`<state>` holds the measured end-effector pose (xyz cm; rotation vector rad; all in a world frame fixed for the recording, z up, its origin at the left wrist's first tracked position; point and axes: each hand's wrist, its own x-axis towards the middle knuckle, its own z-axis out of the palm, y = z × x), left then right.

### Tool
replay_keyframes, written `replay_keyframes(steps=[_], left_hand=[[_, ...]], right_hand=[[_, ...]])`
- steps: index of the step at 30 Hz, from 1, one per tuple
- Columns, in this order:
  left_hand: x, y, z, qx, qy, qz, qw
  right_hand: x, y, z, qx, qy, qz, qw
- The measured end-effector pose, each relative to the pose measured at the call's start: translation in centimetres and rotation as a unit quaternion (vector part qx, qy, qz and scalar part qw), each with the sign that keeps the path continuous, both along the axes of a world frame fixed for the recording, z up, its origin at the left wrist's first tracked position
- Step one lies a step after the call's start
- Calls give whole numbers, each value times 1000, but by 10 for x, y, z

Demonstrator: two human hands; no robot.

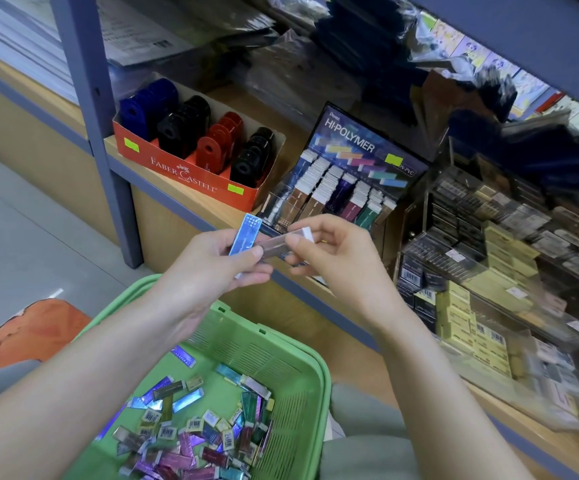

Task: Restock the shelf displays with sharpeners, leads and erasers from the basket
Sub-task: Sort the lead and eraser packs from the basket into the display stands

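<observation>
Above shelf (191,199) front edge, over basket (319,375): left grip (212,258) pinches blue eraser (245,233) at lower end; right grip (333,251) pinches grey eraser (281,242), white tip up-right. Judged light, small, slightly soft blocks; glossy sleeves likely slippery, so hold across long sides, or block may slide out. Display (350,161): tiered card stand near shelf front, rows of sleeved erasers. Basket: green perforated plastic, loose foil-sleeved erasers inside.

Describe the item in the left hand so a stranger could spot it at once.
Start at the green basket; just above it, two hands meet before the shelf. The left hand pinches a shiny blue pack, unlike the greyish, white-capped pack in the right hand.
</observation>
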<state>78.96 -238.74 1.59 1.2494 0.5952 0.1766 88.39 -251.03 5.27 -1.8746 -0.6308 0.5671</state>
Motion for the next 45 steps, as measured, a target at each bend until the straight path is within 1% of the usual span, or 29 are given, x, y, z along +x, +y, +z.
replay_keyframes(steps=[4, 6, 8, 9, 10, 12, 13, 16, 19, 23, 25, 30, 33, 36, 45], left_hand=[[1, 5, 4, 68, 22, 9, 997], [1, 5, 4, 88, 26, 3, 996], [0, 3, 5, 96, 26, -2, 995], [1, 2, 6, 96, 26, -3, 995], [1, 1, 6, 92, 28, -4, 995], [1, 1, 7, 88, 35, -6, 995], [0, 1, 7, 91, 38, -7, 995], [-1, 2, 9, 96, 36, -6, 995], [-2, 0, 11, 92, 28, -4, 995], [-3, 0, 10, 98, 28, -4, 995], [-2, 0, 10, 100, 29, -2, 995], [-2, 0, 9, 94, 32, 3, 995], [-3, -1, 9, 90, 36, 2, 995], [-2, -1, 9, 93, 39, -2, 995], [-1, 2, 6, 92, 46, 3, 995]], right_hand=[[2, 2, 5, 70, 39, -44, 996], [4, 3, 7, 105, 42, -68, 991], [10, 1, 11, 141, 26, -114, 983], [15, -2, 12, 149, -4, -144, 978], [23, -6, 13, 146, -54, -176, 972], [40, -16, 11, 117, -178, -237, 948], [48, -21, 9, 98, -222, -264, 933], [70, -35, 0, 47, -282, -310, 907], [83, -45, -6, 0, -324, -309, 894], [96, -48, -11, -63, -337, -278, 897], [101, -48, -10, -104, -356, -255, 893], [102, -40, -12, -206, -439, -224, 846], [107, -40, -13, -235, -462, -214, 828], [113, -41, -13, -261, -476, -226, 809], [119, -37, -21, -280, -473, -224, 805]])
